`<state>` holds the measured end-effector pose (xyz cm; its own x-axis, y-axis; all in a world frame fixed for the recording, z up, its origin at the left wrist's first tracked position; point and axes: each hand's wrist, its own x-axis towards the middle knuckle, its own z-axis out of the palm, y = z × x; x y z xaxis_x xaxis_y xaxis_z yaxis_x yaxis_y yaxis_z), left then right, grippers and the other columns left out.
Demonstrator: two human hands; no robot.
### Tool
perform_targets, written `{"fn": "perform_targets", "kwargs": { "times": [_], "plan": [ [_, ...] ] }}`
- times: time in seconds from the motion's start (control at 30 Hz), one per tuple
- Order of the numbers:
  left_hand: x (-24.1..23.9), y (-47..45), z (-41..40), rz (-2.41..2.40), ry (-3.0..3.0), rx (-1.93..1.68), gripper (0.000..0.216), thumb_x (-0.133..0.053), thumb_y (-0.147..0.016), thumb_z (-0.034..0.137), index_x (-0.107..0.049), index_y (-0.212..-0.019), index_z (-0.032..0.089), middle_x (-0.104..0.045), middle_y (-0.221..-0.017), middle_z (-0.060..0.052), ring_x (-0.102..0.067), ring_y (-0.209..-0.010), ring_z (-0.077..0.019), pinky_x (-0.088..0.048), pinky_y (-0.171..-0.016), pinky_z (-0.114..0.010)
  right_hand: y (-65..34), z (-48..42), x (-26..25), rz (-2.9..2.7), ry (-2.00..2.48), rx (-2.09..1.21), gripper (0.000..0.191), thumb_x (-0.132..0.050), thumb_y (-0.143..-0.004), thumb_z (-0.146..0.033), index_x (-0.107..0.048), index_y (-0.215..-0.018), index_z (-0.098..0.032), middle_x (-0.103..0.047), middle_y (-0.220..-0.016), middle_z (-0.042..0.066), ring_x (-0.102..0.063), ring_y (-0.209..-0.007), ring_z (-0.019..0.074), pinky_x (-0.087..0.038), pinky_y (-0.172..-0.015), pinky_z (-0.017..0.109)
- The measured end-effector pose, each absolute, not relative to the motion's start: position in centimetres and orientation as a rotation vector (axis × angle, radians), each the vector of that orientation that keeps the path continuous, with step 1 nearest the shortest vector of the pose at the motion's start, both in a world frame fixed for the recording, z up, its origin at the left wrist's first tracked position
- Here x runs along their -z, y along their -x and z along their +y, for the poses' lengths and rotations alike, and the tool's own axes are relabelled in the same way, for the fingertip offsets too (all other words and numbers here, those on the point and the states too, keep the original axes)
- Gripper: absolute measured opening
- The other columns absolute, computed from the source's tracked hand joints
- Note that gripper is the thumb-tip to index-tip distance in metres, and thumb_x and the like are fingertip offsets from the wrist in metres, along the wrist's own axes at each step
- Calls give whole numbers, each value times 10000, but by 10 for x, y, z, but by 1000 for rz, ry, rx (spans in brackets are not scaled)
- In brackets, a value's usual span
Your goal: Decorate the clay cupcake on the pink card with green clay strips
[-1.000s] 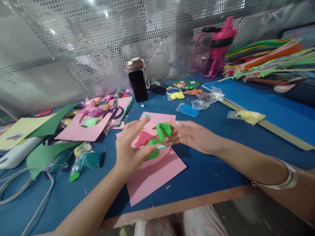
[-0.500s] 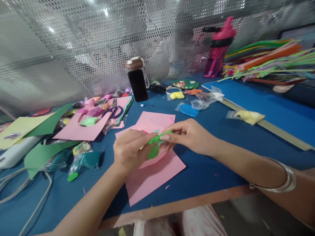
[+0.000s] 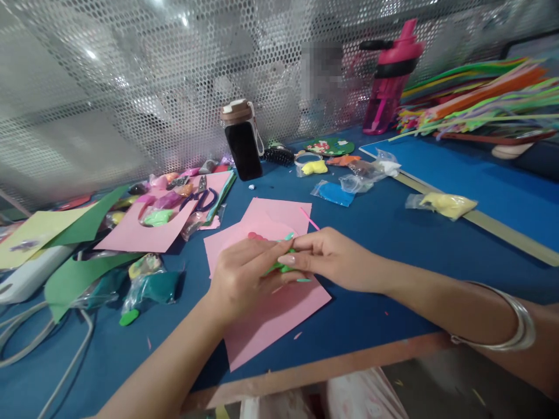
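Over the pink paper sheets (image 3: 262,331), my left hand (image 3: 244,265) and my right hand (image 3: 332,259) meet, fingertips pinched together. Between them is a piece of bright green modelling clay (image 3: 285,267), mostly covered by the fingers. Both hands are closed on it. Small red-pink shapes (image 3: 257,236) show on the paper just behind my left fingers. A thin pink stick (image 3: 309,219) lies past my right fingertips. Off to the left, a flat green clay piece (image 3: 129,318) rests on the blue table.
Scissors (image 3: 205,201) and bagged clay lie around a cut pink sheet (image 3: 126,233) at left. A brown-lidded bottle (image 3: 243,142) and pink bottle (image 3: 390,87) stand at the back. Clay packets (image 3: 334,193), a blue board (image 3: 489,180) and pipe cleaners (image 3: 476,105) are right.
My left fingers have moved right and closed further over the green clay, which hung lower and showed more before. My right hand has shifted slightly down, uncovering more of the pink stick.
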<state>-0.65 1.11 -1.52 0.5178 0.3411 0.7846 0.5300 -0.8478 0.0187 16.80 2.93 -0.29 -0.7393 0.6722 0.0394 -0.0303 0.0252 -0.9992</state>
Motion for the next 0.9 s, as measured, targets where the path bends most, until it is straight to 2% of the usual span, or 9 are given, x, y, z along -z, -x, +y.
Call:
{"fn": "perform_targets", "kwargs": {
  "times": [0.1,0.2,0.3,0.37,0.43,0.5,0.57,0.73,0.9],
  "plan": [
    [10,9,8,-824,2566,1206,169,-640,-782,236,-640,-900,115,-624,-569,-12,-565,-503,-98,-461,-484,-201,-173,35,2,-1785,749,-1720,286,-679,-717,-392,-639,-703,-109,-632,-598,1,-611,-570,100,-485,-540,188],
    [4,16,4,-1042,2541,1229,76,-630,-779,198,-663,-809,136,-640,-584,-7,-565,-493,-81,-431,-458,-173,-177,42,0,-1680,758,-1761,287,-719,-672,-381,-651,-702,-103,-664,-597,34,-658,-567,146,-528,-532,215],
    [4,27,6,-1313,2374,1490,77,-642,-767,197,-689,-824,176,-677,-628,10,-591,-507,-76,-455,-484,-162,-178,45,-2,-1482,714,-1746,268,-733,-664,-362,-649,-658,-108,-677,-600,45,-655,-527,137,-529,-511,198],
    [6,32,9,-1440,2240,1721,114,-647,-765,202,-696,-868,201,-697,-687,12,-607,-532,-83,-492,-534,-179,-178,46,-2,-1320,664,-1770,274,-702,-701,-382,-655,-679,-113,-697,-664,64,-672,-582,149,-544,-564,215],
    [10,32,11,-1427,2216,1800,249,-657,-758,216,-664,-1006,223,-712,-824,-7,-643,-639,-110,-527,-627,-216,-178,43,-2,-1237,579,-1844,284,-663,-742,-396,-672,-785,-115,-710,-772,83,-687,-711,175,-551,-680,261],
    [11,26,10,-1324,2320,1660,422,-673,-743,245,-583,-1155,225,-699,-954,-37,-658,-764,-141,-535,-697,-239,-176,39,-2,-1296,464,-1952,311,-640,-769,-387,-663,-925,-119,-703,-881,84,-672,-836,181,-523,-794,297],
    [12,17,8,-1177,2440,1418,477,-670,-747,278,-544,-1200,202,-690,-973,-62,-657,-785,-151,-533,-691,-233,-174,33,-2,-1450,379,-2009,304,-654,-769,-340,-646,-980,-121,-689,-926,63,-648,-885,151,-492,-836,270],
    [8,3,0,-862,2588,1315,241,-640,-780,233,-637,-1011,164,-703,-810,-62,-648,-683,-130,-521,-610,-207,-173,30,0,-1723,542,-1830,175,-702,-721,-249,-663,-805,-102,-649,-666,-18,-615,-672,79,-476,-644,161],
    [4,17,4,-1366,2539,1472,99,-651,-766,232,-697,-852,215,-720,-748,-7,-656,-608,-120,-531,-543,-192,-178,39,-2,-1604,652,-1835,261,-703,-703,-341,-632,-741,-93,-673,-652,39,-665,-618,154,-542,-599,254]
  ]
}}
